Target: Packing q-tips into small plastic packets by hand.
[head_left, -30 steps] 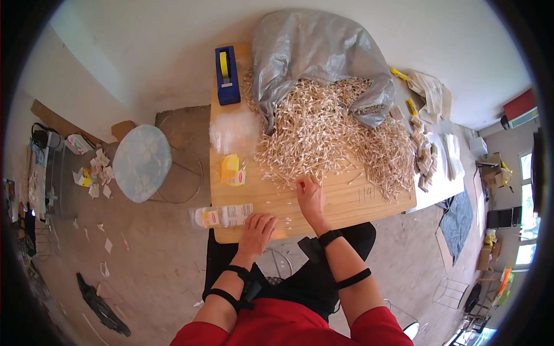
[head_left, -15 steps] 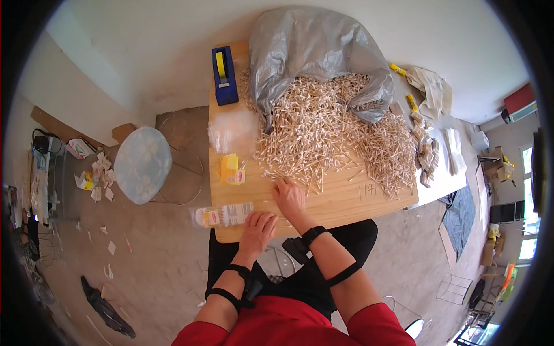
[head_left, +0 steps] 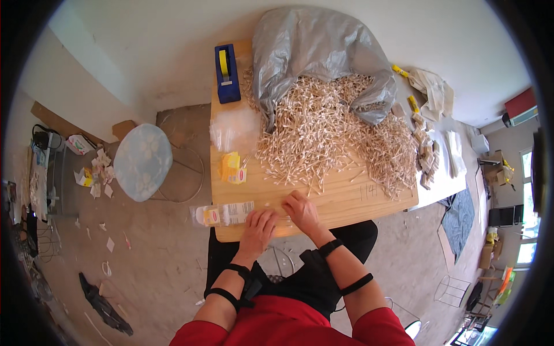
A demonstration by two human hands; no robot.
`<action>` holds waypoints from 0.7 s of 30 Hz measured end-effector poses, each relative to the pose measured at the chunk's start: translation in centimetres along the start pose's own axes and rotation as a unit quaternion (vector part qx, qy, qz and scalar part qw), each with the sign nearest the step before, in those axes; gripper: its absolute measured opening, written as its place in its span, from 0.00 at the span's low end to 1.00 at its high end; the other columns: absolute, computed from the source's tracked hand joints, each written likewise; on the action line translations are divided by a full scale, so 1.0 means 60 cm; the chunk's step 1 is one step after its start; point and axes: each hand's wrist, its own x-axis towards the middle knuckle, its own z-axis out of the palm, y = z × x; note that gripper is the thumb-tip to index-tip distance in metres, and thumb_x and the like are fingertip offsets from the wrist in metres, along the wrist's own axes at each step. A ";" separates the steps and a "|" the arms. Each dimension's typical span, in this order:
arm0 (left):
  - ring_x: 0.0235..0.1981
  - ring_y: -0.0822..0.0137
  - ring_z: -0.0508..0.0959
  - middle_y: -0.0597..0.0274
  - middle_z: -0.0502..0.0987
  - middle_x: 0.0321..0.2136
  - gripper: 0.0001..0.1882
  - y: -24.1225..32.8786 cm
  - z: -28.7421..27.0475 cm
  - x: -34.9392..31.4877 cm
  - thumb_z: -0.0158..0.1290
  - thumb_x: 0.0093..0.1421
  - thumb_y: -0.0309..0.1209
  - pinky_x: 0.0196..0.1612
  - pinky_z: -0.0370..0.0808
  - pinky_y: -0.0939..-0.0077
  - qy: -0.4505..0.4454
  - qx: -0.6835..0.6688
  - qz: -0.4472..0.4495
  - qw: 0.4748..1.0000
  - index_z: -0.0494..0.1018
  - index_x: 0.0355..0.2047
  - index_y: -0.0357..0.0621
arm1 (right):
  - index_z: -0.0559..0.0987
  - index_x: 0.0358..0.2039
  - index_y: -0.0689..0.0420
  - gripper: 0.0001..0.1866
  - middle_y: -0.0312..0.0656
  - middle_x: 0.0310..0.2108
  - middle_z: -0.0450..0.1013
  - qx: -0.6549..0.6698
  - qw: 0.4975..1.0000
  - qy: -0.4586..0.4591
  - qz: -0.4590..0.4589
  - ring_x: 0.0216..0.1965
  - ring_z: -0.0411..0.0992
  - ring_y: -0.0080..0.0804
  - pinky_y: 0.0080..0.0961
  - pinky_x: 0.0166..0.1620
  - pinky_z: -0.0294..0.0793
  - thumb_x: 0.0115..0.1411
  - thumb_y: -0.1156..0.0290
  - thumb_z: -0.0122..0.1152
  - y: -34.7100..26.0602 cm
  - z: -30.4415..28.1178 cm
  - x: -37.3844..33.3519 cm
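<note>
A large heap of cotton swabs (head_left: 306, 132) covers the far and right parts of the wooden table (head_left: 340, 202), spilling from a grey plastic bag (head_left: 323, 43). At the near edge my left hand (head_left: 259, 229) rests with curled fingers, right beside a clear packet (head_left: 236, 211) with a yellow and white label. Close to its right, my right hand (head_left: 301, 211) is closed, fingertips drawn together below the heap's near edge. Something thin and pale shows between the hands, too small to name. What either hand's fingers hold is hidden.
A blue tape dispenser (head_left: 227, 72) stands at the far left. Below it lie clear plastic bags (head_left: 234, 128) and yellow cards (head_left: 232, 167). Bundles (head_left: 426, 155) sit on a white surface at the right. A round stool (head_left: 143, 162) stands left of the table.
My right hand has drawn back from the heap's near edge, toward me and slightly right. My left hand stays almost where it was beside the packet.
</note>
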 end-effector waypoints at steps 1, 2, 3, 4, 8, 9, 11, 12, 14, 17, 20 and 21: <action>0.60 0.58 0.65 0.61 0.67 0.55 0.27 0.001 0.000 0.000 0.58 0.56 0.32 0.66 0.58 0.51 0.001 0.001 0.000 1.000 0.68 0.56 0.45 | 0.78 0.32 0.58 0.07 0.45 0.34 0.72 -0.005 1.000 -0.026 0.007 0.36 0.74 0.52 0.43 0.35 0.74 0.58 0.69 0.62 -0.002 -0.001 -0.004; 0.62 0.58 0.64 0.60 0.66 0.57 0.28 0.002 0.000 -0.001 0.58 0.56 0.32 0.68 0.56 0.50 -0.006 0.021 -0.005 1.000 0.67 0.58 0.45 | 0.78 0.32 0.58 0.07 0.45 0.34 0.72 -0.005 1.000 -0.025 0.005 0.36 0.74 0.52 0.43 0.35 0.74 0.58 0.69 0.62 -0.003 -0.002 -0.005; 0.64 0.59 0.63 0.60 0.65 0.59 0.30 0.004 0.001 -0.004 0.58 0.56 0.32 0.69 0.54 0.49 -0.015 0.041 -0.011 0.999 0.65 0.59 0.45 | 0.78 0.32 0.58 0.06 0.45 0.34 0.72 -0.002 1.000 -0.022 0.015 0.36 0.74 0.51 0.43 0.35 0.74 0.58 0.70 0.62 -0.008 -0.004 -0.006; 0.64 0.59 0.63 0.60 0.65 0.59 0.30 0.002 0.001 -0.005 0.58 0.56 0.32 0.69 0.54 0.49 -0.015 0.042 -0.012 0.999 0.65 0.59 0.45 | 0.78 0.32 0.58 0.05 0.44 0.35 0.72 0.002 1.000 -0.018 0.026 0.36 0.74 0.51 0.43 0.35 0.74 0.58 0.70 0.62 -0.014 -0.005 -0.006; 0.66 0.61 0.61 0.60 0.64 0.61 0.31 -0.004 0.004 -0.006 0.57 0.58 0.33 0.70 0.51 0.48 -0.045 0.025 0.001 0.999 0.63 0.62 0.45 | 0.78 0.31 0.57 0.04 0.44 0.36 0.72 -0.025 0.986 0.154 0.060 0.36 0.75 0.50 0.43 0.35 0.74 0.58 0.71 0.61 -0.020 -0.004 0.056; 0.66 0.61 0.61 0.61 0.64 0.62 0.30 -0.003 0.006 -0.004 0.55 0.59 0.33 0.70 0.51 0.49 -0.050 0.013 -0.006 0.999 0.63 0.62 0.45 | 0.78 0.32 0.57 0.04 0.44 0.36 0.71 -0.067 0.988 0.122 0.065 0.36 0.75 0.49 0.42 0.35 0.74 0.58 0.71 0.61 -0.012 -0.004 0.066; 0.65 0.61 0.61 0.61 0.65 0.61 0.32 -0.003 0.006 -0.004 0.57 0.57 0.33 0.70 0.51 0.49 -0.050 0.008 -0.001 0.999 0.63 0.62 0.44 | 0.78 0.32 0.56 0.03 0.44 0.37 0.71 -0.110 0.987 0.091 0.070 0.36 0.75 0.49 0.42 0.35 0.75 0.57 0.71 0.61 -0.001 -0.005 0.066; 0.65 0.60 0.62 0.60 0.65 0.60 0.33 -0.001 0.005 -0.006 0.58 0.55 0.32 0.70 0.52 0.48 -0.051 0.003 -0.004 0.999 0.63 0.61 0.44 | 0.79 0.32 0.56 0.03 0.44 0.36 0.72 -0.113 0.991 0.063 0.043 0.36 0.75 0.47 0.40 0.34 0.75 0.57 0.72 0.62 -0.003 -0.003 0.054; 0.65 0.60 0.62 0.61 0.65 0.60 0.33 -0.003 0.006 -0.004 0.58 0.55 0.32 0.70 0.52 0.49 -0.045 0.015 -0.004 0.999 0.63 0.61 0.44 | 0.79 0.32 0.55 0.03 0.43 0.35 0.72 -0.116 0.993 0.031 0.013 0.35 0.75 0.46 0.39 0.34 0.75 0.57 0.72 0.62 -0.002 -0.001 0.038; 0.65 0.60 0.62 0.61 0.65 0.60 0.33 0.001 0.001 -0.007 0.58 0.55 0.32 0.70 0.52 0.50 -0.042 0.019 0.000 0.999 0.64 0.61 0.44 | 0.80 0.32 0.55 0.03 0.41 0.32 0.72 -0.057 0.998 0.005 0.001 0.34 0.76 0.44 0.38 0.34 0.75 0.57 0.71 0.62 -0.014 -0.006 0.016; 0.65 0.62 0.62 0.61 0.65 0.61 0.30 -0.002 -0.005 -0.006 0.57 0.57 0.32 0.70 0.53 0.52 -0.046 0.018 -0.005 0.999 0.65 0.61 0.44 | 0.81 0.32 0.54 0.03 0.40 0.30 0.73 -0.050 0.990 0.117 0.060 0.33 0.76 0.42 0.37 0.33 0.75 0.57 0.70 0.63 -0.023 -0.017 0.015; 0.65 0.63 0.62 0.62 0.64 0.62 0.28 0.000 -0.004 -0.004 0.55 0.59 0.33 0.70 0.53 0.54 -0.054 0.019 -0.009 0.998 0.66 0.61 0.44 | 0.81 0.32 0.54 0.03 0.41 0.31 0.73 -0.049 0.988 0.124 0.083 0.33 0.76 0.43 0.37 0.33 0.75 0.57 0.70 0.62 -0.022 -0.022 0.011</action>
